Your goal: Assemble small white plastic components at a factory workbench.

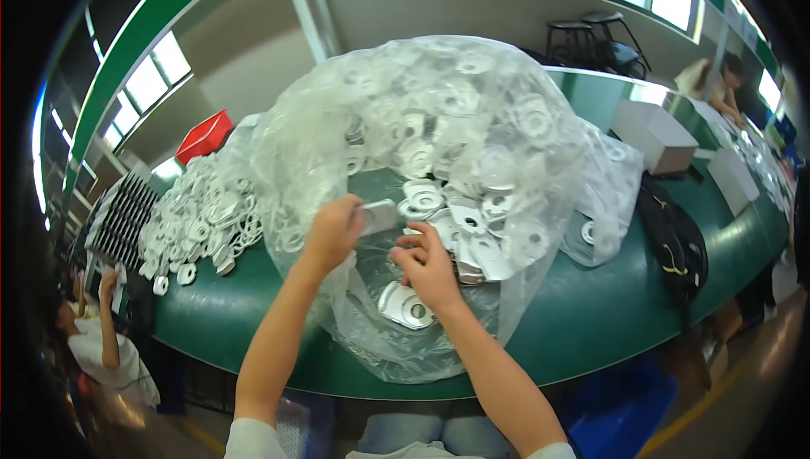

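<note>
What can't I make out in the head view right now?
All in the head view:
Parts deep in the plastic bag: veiled by its cloudy film.
White piece in the left hand: detail blurred, near end covered by fingers.
Blue bin: partly hidden under the green table.
Far-right co-worker: handwork too small to read.

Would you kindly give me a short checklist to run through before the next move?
1. Left hand gripping the pale flat piece: ok, held at its fingers.
2. Right hand empty: cannot tell, though no held piece clearly shows.
3. Translucent plastic bag open toward the person: ok.
4. White pieces with round openings, near the right hand, neatly stacked: not ok, heaped at mixed angles.
5. Black bag with straps apart from both hands: ok.
</note>
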Demonstrator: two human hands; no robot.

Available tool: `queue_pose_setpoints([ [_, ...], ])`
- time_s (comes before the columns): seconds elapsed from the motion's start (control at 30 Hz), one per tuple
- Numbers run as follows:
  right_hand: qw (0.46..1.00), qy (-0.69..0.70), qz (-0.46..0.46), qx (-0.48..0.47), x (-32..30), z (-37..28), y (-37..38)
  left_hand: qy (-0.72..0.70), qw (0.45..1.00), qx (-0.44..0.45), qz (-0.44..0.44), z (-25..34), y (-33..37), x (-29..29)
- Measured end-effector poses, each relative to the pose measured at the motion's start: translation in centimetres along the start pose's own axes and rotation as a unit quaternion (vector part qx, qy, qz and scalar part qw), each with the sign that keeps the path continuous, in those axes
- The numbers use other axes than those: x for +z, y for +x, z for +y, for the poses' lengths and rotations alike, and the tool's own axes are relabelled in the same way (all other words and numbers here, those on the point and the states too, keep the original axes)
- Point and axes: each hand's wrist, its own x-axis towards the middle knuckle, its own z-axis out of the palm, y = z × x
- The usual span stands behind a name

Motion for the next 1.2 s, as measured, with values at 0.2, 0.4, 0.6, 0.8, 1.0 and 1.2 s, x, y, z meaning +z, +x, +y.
queue_pose_setpoints([
  [0.2,0.989,0.075,-0.122,-0.026,-1.1,-0.2,0.3,-0.072,0.960,0.046,-0.266,6.2,3.3,-3.2],
  [0.4,0.994,-0.035,-0.079,0.064,-2.1,-0.8,0.5,-0.093,0.961,0.224,-0.134,16.8,5.9,7.8],
  [0.6,0.992,0.050,-0.085,0.076,-0.7,0.3,0.4,-0.076,0.935,0.285,-0.196,23.7,7.4,19.6],
  [0.8,0.994,0.039,-0.087,0.061,-0.9,0.7,0.7,-0.010,0.934,0.321,-0.159,24.5,6.9,17.7],
  [1.0,0.994,0.061,-0.052,0.069,-2.9,-0.5,0.4,-0.245,0.946,0.211,0.032,20.4,3.9,7.7],
  [1.2,0.992,0.082,-0.083,0.050,-0.7,-0.7,0.0,0.044,0.983,0.141,0.105,6.6,-2.4,0.1],
])
